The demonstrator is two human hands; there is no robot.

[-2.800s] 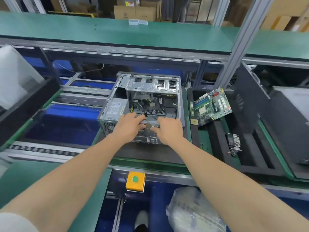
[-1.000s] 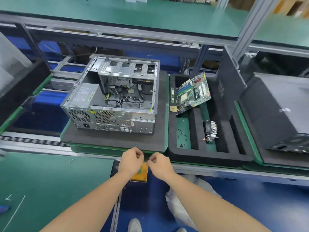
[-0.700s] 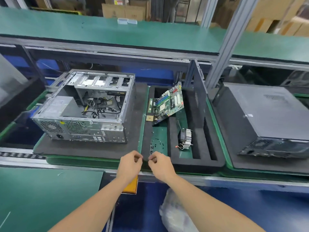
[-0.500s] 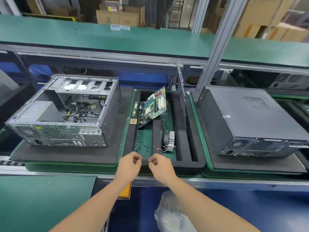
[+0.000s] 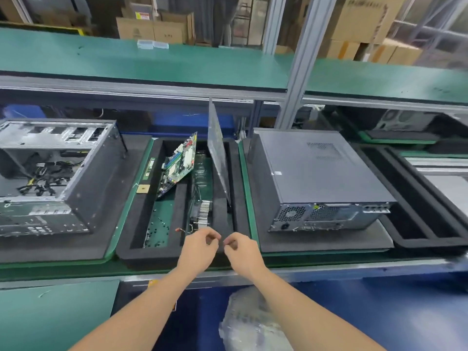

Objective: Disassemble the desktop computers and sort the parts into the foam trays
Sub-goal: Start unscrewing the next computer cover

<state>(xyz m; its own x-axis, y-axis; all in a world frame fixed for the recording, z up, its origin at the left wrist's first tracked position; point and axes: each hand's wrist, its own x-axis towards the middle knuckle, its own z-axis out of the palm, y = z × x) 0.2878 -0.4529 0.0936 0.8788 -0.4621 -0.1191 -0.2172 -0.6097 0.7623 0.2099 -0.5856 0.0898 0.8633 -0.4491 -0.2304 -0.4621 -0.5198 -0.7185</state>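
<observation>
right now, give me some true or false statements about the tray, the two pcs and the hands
1. The motherboard leans tilted in the foam tray. True.
2. The right computer has its side open. False: it is closed; the open chassis is on the left.
3. A heatsink lies in the compartment to the right of the motherboard's. True.
4. The side panel lies flat on the tray. False: it stands on edge in a slot.
5. Both hands are inside a computer. False: the left hand and right hand are over the tray's near rim.
</observation>
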